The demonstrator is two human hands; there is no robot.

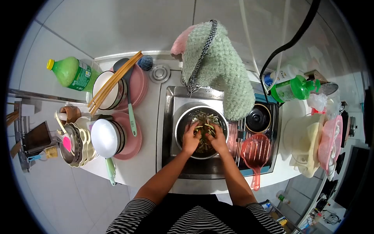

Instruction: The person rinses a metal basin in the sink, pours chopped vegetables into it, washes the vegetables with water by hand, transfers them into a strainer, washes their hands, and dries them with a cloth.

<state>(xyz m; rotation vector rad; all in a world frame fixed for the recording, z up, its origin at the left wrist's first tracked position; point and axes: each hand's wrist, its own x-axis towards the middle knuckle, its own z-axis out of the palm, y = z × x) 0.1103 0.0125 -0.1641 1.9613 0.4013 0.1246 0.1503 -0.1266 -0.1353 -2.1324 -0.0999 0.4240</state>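
A round metal bowl stands in the sink with water and many thin green-and-pale vegetable strips in it. Inside its left half, my left hand curls its fingers around some strips, with the fingertips partly under the contents. My right hand dips in from the right side, fingers bent on more strips. Both hands are close together and point inward. The exact kind of vegetable cannot be made out.
A green towel hangs over the faucet. Right of the bowl lie a red slotted scoop and a dark round lid. Bowls, pink plates and chopsticks stand left. A green pump bottle is right.
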